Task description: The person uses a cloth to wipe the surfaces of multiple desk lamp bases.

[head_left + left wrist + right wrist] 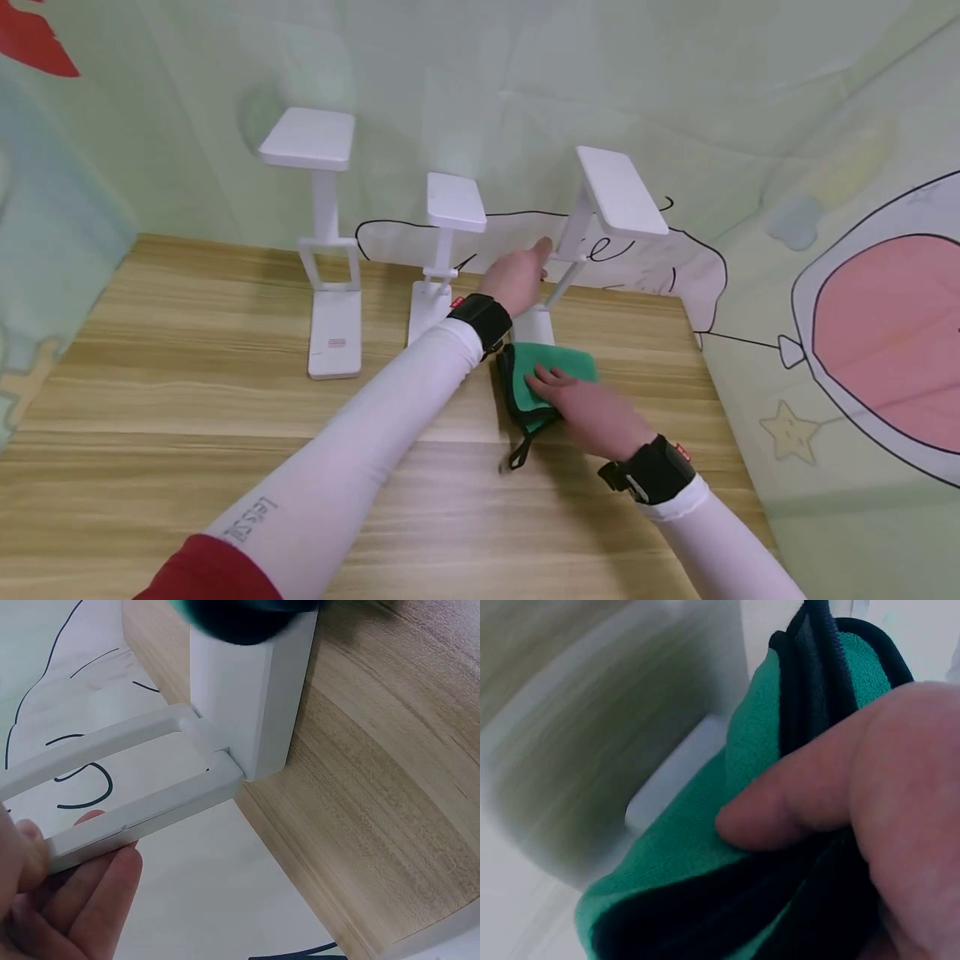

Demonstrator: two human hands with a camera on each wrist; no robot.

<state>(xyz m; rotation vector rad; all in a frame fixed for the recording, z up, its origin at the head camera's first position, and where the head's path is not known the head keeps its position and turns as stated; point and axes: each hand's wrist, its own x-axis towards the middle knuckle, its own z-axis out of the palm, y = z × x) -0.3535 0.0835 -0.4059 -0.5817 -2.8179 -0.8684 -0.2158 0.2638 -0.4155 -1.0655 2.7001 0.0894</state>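
Note:
Three white folding stands, each with a tilted top plate, stand in a row on the wooden table. My left hand (517,279) grips the hinged arm (142,814) of the right-hand stand (621,193); thumb and fingers close round one bar in the left wrist view. On that stand's base lies a folded green cloth (570,360) with black edging and a hanging loop. My right hand (600,410) holds the cloth, its thumb pressed into the folds in the right wrist view. The cloth hides the front of the base.
The middle stand (456,200) is just left of my left wrist, its base partly behind my forearm. Farther left is the third stand (335,333). A printed fabric backdrop (525,75) rises behind the table (187,400) and along its sides.

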